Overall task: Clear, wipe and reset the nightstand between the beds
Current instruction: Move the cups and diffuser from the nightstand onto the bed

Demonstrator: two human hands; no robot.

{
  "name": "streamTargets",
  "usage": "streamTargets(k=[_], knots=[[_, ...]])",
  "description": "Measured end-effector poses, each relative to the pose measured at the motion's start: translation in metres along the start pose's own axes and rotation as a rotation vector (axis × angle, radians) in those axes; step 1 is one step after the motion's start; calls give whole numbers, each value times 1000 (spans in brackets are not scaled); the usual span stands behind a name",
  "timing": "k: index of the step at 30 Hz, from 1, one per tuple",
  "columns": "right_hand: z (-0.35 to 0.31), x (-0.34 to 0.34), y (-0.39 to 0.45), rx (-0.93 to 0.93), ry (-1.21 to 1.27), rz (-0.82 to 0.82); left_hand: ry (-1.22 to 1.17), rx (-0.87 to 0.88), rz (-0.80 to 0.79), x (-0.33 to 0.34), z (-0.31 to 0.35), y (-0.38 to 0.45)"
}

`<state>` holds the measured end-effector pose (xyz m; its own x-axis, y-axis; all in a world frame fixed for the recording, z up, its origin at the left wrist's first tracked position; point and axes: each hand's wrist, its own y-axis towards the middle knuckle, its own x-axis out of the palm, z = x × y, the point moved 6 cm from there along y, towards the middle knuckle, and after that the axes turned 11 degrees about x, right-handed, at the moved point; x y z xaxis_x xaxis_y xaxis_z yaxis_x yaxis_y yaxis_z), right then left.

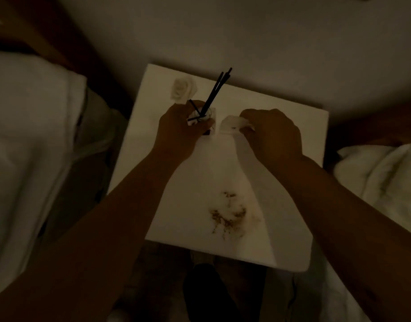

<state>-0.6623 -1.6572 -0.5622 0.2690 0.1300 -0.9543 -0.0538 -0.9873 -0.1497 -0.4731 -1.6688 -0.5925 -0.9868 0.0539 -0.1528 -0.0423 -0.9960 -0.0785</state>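
The white nightstand [281,140] fills the middle of the dim view. My left hand [179,133] grips a small reed diffuser bottle [209,115] near the back left; its dark sticks [217,90] lean up and to the right. A white rose-shaped ornament [183,89] sits just behind that hand. My right hand [271,133] pinches a small pale translucent object [230,125] beside the bottle; I cannot tell what it is. A patch of brown crumbs [227,214] lies on the front part of the top.
A bed with white bedding [25,135] lies to the left, another white duvet [381,173] to the right. A pale wall [223,31] runs behind the nightstand. Dark floor [167,275] shows below its front edge.
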Motion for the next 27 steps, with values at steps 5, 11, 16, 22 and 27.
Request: streamTargets(k=[5, 11, 16, 22, 27], knots=[[-104, 11, -6, -198, -15, -41, -25, -29, 112, -94, -5, -34], [-245, 35, -43, -421, -32, -83, -14, -59, 356, -215, -16, -113], [-374, 71, -98, -649, -69, -204, 106, -99, 612, -322, -28, -197], [-511, 107, -180, -919, -27, -265, 112, -184, 921, -431, -53, -320], [-596, 149, -250, -1105, -98, -275, 146, -285, 1101, -489, -77, -409]])
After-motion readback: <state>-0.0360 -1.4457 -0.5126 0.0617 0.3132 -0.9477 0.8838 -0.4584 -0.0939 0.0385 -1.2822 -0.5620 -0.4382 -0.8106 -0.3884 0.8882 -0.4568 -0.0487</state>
